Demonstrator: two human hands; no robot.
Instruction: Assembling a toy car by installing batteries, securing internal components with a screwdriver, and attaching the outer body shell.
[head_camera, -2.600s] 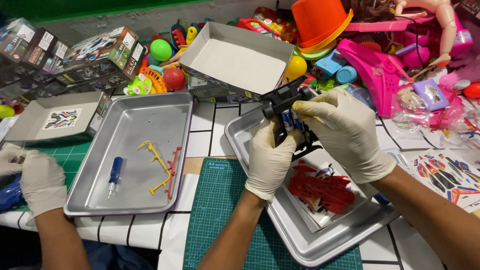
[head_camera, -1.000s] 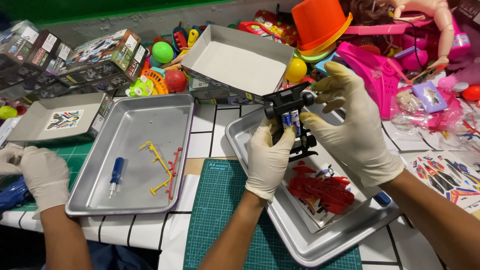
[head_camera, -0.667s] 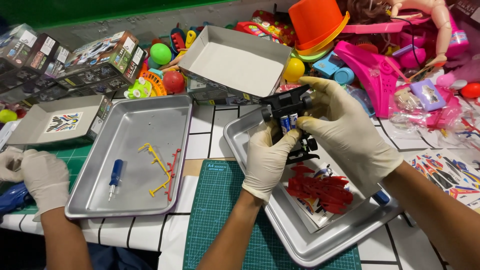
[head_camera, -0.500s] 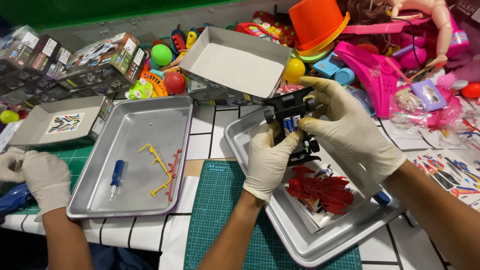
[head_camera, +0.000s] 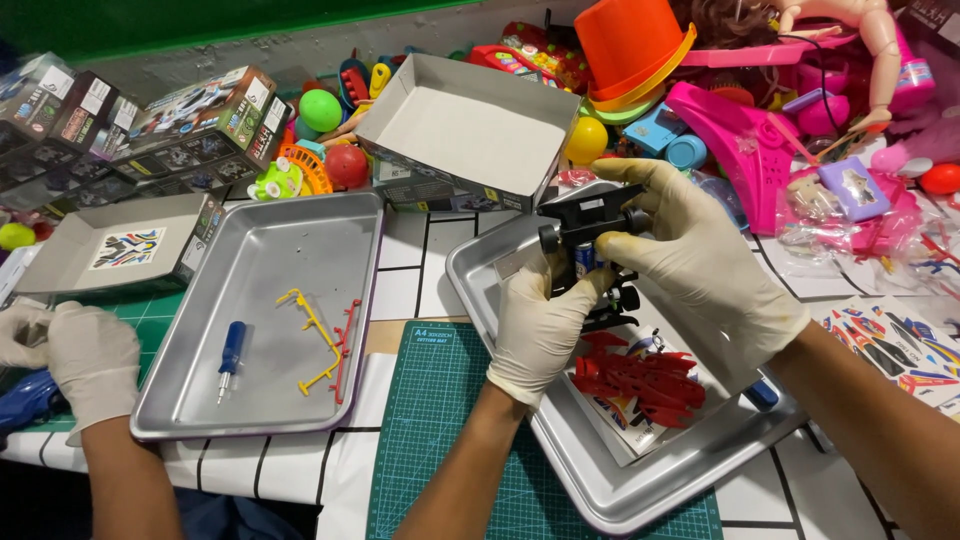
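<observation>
Over the right-hand metal tray (head_camera: 560, 470), a black toy car chassis (head_camera: 588, 232) is being held up, pinched from below by the gloved left hand (head_camera: 540, 325) and gripped at its front by the curled right hand (head_camera: 700, 275), and is best kept level so small parts stay seated.

Shiny metal tray (head_camera: 620, 505), matt black plastic chassis (head_camera: 585, 225)

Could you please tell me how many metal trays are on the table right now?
2. The left tray holds a blue screwdriver and plastic sprues; the right tray sits under the left hand and right hand gripping a black toy chassis.
</observation>
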